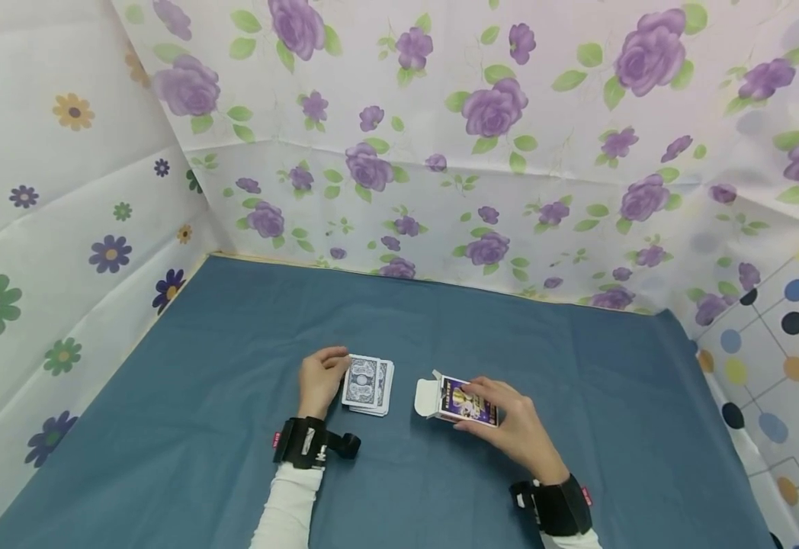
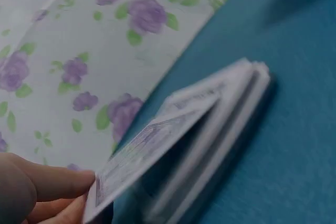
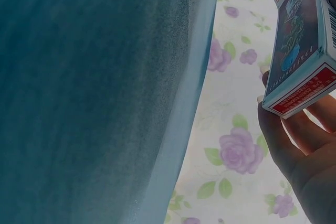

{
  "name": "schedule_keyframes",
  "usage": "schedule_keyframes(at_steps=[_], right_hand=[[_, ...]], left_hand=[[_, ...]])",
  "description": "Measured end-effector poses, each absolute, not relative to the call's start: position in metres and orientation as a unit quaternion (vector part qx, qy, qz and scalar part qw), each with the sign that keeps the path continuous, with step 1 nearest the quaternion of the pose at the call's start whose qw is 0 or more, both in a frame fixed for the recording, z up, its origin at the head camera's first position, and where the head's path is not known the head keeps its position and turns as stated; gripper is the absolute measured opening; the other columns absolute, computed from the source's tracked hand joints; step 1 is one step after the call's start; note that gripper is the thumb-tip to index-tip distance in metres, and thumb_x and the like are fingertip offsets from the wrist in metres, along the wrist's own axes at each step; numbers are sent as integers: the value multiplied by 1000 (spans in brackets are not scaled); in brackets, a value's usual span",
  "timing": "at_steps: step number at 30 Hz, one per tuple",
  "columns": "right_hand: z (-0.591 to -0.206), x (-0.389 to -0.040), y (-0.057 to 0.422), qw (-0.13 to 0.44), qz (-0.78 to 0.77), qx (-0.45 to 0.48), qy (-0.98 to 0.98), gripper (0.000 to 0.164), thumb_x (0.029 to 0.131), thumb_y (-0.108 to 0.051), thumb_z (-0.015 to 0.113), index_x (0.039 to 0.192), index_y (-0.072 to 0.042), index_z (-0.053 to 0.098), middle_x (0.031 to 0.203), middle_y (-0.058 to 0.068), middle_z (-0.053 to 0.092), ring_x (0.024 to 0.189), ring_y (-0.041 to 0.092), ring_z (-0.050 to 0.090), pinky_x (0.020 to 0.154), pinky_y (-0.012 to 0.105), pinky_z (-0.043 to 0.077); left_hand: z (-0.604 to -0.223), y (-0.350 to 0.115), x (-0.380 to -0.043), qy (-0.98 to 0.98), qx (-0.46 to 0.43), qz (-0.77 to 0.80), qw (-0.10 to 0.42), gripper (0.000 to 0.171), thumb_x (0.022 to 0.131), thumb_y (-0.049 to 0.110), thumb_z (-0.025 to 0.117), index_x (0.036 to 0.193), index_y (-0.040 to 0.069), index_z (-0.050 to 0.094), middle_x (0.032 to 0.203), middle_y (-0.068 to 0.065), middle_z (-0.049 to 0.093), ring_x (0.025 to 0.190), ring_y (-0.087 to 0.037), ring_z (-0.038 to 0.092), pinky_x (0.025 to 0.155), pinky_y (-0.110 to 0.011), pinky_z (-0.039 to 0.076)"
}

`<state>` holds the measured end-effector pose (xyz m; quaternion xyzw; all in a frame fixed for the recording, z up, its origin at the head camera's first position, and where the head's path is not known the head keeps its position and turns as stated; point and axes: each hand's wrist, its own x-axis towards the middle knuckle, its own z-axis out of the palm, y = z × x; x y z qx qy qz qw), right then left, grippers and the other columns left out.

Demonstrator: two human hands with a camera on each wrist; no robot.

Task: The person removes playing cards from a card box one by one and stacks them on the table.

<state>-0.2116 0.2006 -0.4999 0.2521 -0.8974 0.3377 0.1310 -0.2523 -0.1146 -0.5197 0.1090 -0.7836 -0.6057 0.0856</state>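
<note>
My left hand (image 1: 320, 381) pinches the left edge of the top playing cards (image 2: 152, 142), lifting that edge off the pile in the left wrist view. The rest of the deck (image 1: 386, 389) lies face down on the blue cloth, its blue-grey patterned backs up and its stack slightly uneven. To the right, my right hand (image 1: 512, 423) grips a card box (image 1: 468, 400) between thumb and fingers. The box has a purple and gold front, and its white flap (image 1: 428, 398) hangs open towards the deck. Red end panels show in the right wrist view (image 3: 302, 90).
A blue cloth (image 1: 235, 381) covers the table. Flowered curtains (image 1: 441, 152) hang behind it and on the left, with a dotted curtain (image 1: 777, 381) on the right. Black straps with cameras circle both wrists.
</note>
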Motion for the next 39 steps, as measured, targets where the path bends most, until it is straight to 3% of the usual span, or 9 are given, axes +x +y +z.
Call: schedule_keyframes(at_steps=[5,12,33,39], right_hand=[[-500,-211,200,128,339,251,-897,53,72,-40,83,120,-25,68,120,-1,67,116,23,62,90,45,52],[-500,-210,200,121,340,247,-899,53,72,-41,83,121,-25,68,120,-1,67,115,23,62,90,45,51],[-498,-210,200,116,339,243,-902,52,72,-39,83,120,-24,69,119,0,67,115,24,62,90,45,51],[-498,-210,200,116,340,246,-900,52,72,-40,83,120,-24,69,119,1,67,115,24,62,89,45,51]], left_hand=[[-525,-111,-255,-807,114,-569,109,18,91,9,66,106,1,71,94,-19,71,81,-27,67,67,-31,53],[-525,-106,-257,-839,97,-518,131,14,91,11,67,100,2,73,91,-17,71,82,-29,66,75,-39,52],[-517,-98,-258,-856,81,-492,135,15,92,9,64,100,-2,71,89,-20,69,79,-31,66,71,-41,52],[-505,-91,-254,-878,24,-461,126,18,95,15,62,104,3,70,91,-14,69,75,-23,61,69,-37,48]])
